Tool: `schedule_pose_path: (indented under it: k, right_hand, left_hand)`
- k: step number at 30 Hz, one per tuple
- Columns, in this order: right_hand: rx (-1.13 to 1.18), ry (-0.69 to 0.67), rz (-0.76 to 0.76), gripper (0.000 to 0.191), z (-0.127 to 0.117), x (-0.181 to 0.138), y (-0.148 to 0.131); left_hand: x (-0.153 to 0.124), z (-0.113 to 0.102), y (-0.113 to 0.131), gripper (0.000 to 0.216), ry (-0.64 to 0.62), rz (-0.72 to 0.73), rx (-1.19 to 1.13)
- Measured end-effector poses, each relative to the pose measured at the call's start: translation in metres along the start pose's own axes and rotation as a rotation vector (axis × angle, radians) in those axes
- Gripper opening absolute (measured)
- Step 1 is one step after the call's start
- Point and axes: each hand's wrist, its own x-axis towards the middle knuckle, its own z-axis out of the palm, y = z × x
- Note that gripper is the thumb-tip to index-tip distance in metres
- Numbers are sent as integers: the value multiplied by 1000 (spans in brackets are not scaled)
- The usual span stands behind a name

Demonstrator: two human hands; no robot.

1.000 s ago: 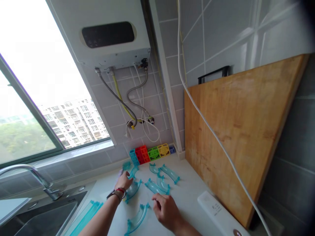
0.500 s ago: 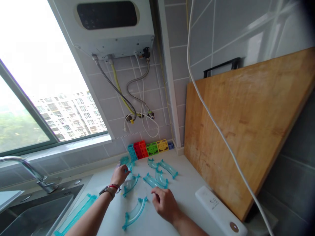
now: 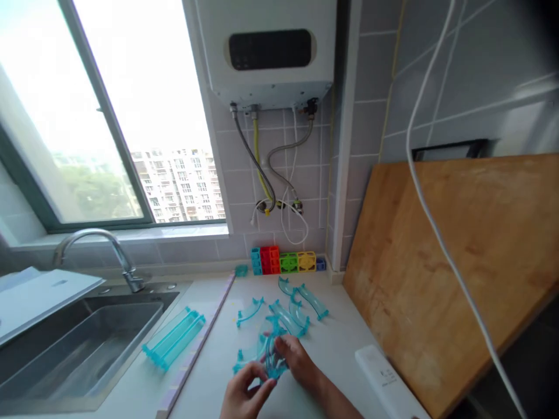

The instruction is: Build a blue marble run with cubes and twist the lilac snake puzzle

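Over the near part of the counter, my left hand (image 3: 248, 391) and my right hand (image 3: 297, 359) meet at a see-through teal curved track piece (image 3: 271, 356). My left fingers pinch its lower end, and my right thumb and fingers grip its side. Whether it is one piece or several together is hard to make out. Just behind my left hand lies a similar curved piece (image 3: 244, 356), partly hidden. Farther back is another curved piece (image 3: 250, 312). Right of that, several teal pieces (image 3: 288, 320) lie in a loose group, with a wavy one (image 3: 313, 302) at its edge.
Straight teal tracks (image 3: 174, 338) lie beside the sink (image 3: 109, 343), left of a long pale strip (image 3: 205, 333). Coloured blocks (image 3: 288, 263) line the back wall. A wooden board (image 3: 454, 267) leans at right behind a white device (image 3: 386, 378); a white cable (image 3: 441, 233) hangs across it.
The view has swung left. My left hand has come back from the far pieces to my right hand, and both now hold a teal track piece.
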Motion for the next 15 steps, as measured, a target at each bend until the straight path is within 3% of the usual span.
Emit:
schedule_pose_path:
  k: [4, 8, 11, 15]
  right_hand:
    - [-75, -161, 15, 52, -2, -3, -1]
    - [-140, -35, 38, 47, -7, -3, -2]
    - [-327, 118, -25, 44, -11, -4, 1]
    - [-509, 243, -76, 49, -13, -6, 4]
  left_hand:
    - [-18, 4, -6, 36, -63, -42, -5]
    - [-18, 3, 9, 36, -87, -7, -26]
    - [-18, 5, 13, 38, 46, -11, 47]
    - [-22, 6, 10, 31, 339, 9, 131]
